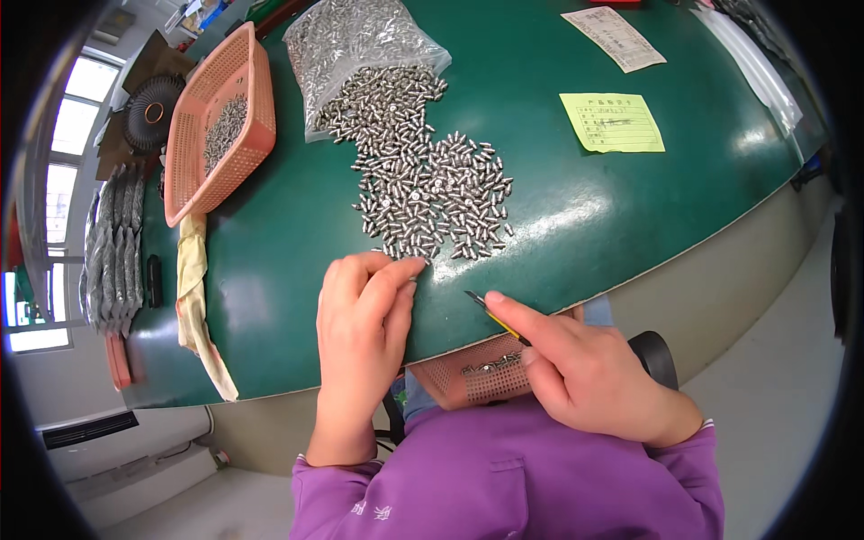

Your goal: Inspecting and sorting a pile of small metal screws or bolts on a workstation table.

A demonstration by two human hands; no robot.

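A heap of small silvery metal parts (432,193), pointed at one end, lies on the green table. At its near edge is my left hand (360,301), fingers bent and drawn together in a pinch. One small metal part (427,262) shows at the index fingertip; the thumb side of the grip is partly hidden. My right hand (585,364) is closed on a thin yellow-and-black craft knife (504,327), its dark blade pointing up and left toward the heap. Below the table edge, a pink basket (441,382) holds a few metal parts, partly covered by my right hand.
An open clear plastic bag (360,40) spills parts onto the table (297,207). At the left stand a pink basket (256,117) with more parts, a yellowish cloth strip (193,288), stacked packets (117,243) and a black fan (155,112). Paper slips, including a yellow card (612,123), lie right.
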